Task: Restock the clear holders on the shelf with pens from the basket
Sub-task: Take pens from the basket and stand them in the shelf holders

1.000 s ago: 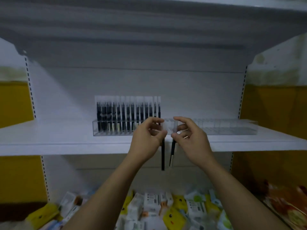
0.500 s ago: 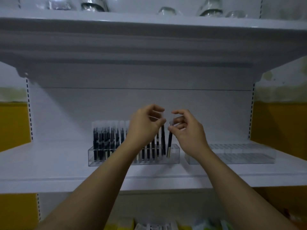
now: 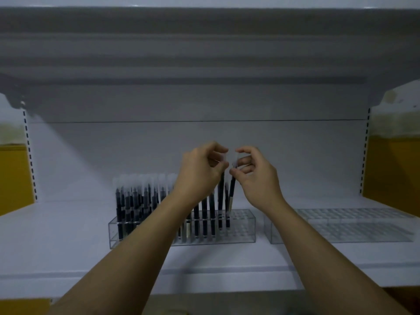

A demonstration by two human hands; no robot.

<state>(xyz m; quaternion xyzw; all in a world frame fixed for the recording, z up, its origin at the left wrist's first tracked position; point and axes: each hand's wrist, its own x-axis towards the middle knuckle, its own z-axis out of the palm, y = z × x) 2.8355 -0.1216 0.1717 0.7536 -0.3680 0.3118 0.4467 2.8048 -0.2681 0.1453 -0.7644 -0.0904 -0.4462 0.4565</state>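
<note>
Two pens, one per hand: the left hand (image 3: pixel 200 171) pinches the left pen (image 3: pixel 221 192) by its clear cap and the right hand (image 3: pixel 254 176) pinches the right pen (image 3: pixel 231 192) likewise. Both are near upright, long axes pointing down at free holes toward the right end of the part-filled holder (image 3: pixel 241 228) on the shelf (image 3: pixel 68 258). The left pen's tip looks already in a hole, while the right pen's tip leans just above the rim. A second ago both pens hung below the shelf edge; now they stand over the holder.
</note>
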